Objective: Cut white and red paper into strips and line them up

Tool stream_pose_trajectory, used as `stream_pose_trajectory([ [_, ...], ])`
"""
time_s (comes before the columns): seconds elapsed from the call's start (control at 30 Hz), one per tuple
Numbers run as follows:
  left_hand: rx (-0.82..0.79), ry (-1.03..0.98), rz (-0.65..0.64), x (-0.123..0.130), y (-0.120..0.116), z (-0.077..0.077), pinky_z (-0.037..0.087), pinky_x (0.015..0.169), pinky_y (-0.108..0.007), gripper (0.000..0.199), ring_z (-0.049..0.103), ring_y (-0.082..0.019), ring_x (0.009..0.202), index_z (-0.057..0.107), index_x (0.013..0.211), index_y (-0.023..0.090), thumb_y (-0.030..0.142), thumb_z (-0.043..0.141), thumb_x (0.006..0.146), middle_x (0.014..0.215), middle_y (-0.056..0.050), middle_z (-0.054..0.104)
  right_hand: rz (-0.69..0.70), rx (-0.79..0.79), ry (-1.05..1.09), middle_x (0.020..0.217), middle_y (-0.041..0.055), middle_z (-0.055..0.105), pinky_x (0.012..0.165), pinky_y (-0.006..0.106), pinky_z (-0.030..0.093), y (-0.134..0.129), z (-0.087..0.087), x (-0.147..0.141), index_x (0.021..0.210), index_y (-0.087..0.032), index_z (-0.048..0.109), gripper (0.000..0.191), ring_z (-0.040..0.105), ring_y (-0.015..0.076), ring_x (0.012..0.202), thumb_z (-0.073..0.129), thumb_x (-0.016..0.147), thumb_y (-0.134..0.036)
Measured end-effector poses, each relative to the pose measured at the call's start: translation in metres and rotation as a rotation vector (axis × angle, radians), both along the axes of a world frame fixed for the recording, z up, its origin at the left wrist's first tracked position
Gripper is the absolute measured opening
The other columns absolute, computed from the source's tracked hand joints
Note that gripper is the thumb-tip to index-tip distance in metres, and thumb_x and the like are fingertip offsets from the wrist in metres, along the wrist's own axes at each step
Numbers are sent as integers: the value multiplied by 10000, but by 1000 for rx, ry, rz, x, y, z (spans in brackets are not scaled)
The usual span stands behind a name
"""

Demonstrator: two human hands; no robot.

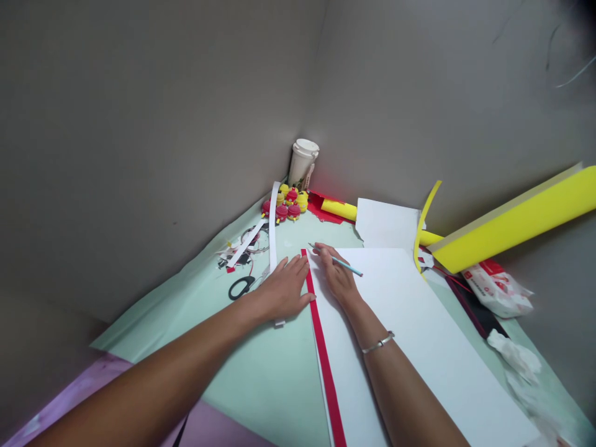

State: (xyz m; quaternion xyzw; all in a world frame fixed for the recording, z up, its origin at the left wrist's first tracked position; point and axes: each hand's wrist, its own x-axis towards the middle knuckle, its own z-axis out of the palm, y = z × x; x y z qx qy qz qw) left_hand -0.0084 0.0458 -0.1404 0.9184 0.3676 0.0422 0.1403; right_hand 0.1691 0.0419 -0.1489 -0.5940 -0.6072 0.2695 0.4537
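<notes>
My left hand [287, 289] lies flat with its fingers spread, its fingertips and thumb at the red strip [323, 347]. That strip runs along the left edge of a large white sheet [419, 323]. Over the sheet's far left corner, my right hand [336, 273] holds a light blue pencil [347, 265], its tip pointing left near the strip's far end. A bracelet circles my right wrist. Black-handled scissors [241, 287] lie left of my left hand, their blades partly hidden. A long white strip [272, 230] extends beyond that hand.
Red and yellow ornaments [292, 205] sit by a white cup [303, 162] in the corner. Scraps [242, 248] lie at the left. At the right are a yellow sheet [516, 223], a tissue pack [498, 288] and crumpled tissue [514, 355]. Grey walls rise behind.
</notes>
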Motion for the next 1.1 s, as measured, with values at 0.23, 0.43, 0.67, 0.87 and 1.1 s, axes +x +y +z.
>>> stream_pose_trajectory([
  [0.23,-22,-3,4,0,0,2,77,1187,-450,737,92,-291,1481,259,1495,65,517,398,930,1587,-186,172,-31,7,31,1208,82,692,944,427,507,2,-1,2,1195,-255,640,429,617,251,1160,403,960,-525],
  [0.43,-34,-3,14,1,-1,4,81,1189,-459,737,96,-292,1480,264,1494,69,515,407,926,1587,-179,179,-96,28,11,1036,83,741,869,408,525,0,-1,2,1082,-227,662,381,671,263,1012,458,937,-514],
  [0.67,-41,6,16,1,-1,5,80,1189,-465,750,94,-290,1481,253,1498,58,516,404,924,1589,-180,162,-60,36,-63,994,64,748,838,379,520,1,1,0,1037,-232,683,339,689,249,929,464,939,-472],
  [0.87,-35,-20,16,0,-1,3,81,1187,-476,749,96,-296,1480,247,1497,66,514,408,920,1588,-182,172,-35,41,-129,1018,59,748,849,384,508,2,3,-2,1044,-242,690,331,682,247,938,450,945,-446],
  [1.1,-23,-27,19,1,-2,2,82,1186,-472,737,110,-297,1479,260,1492,78,523,394,920,1586,-178,190,-26,41,-162,1028,65,749,855,393,511,3,4,-4,1044,-240,688,328,686,248,937,442,949,-433],
])
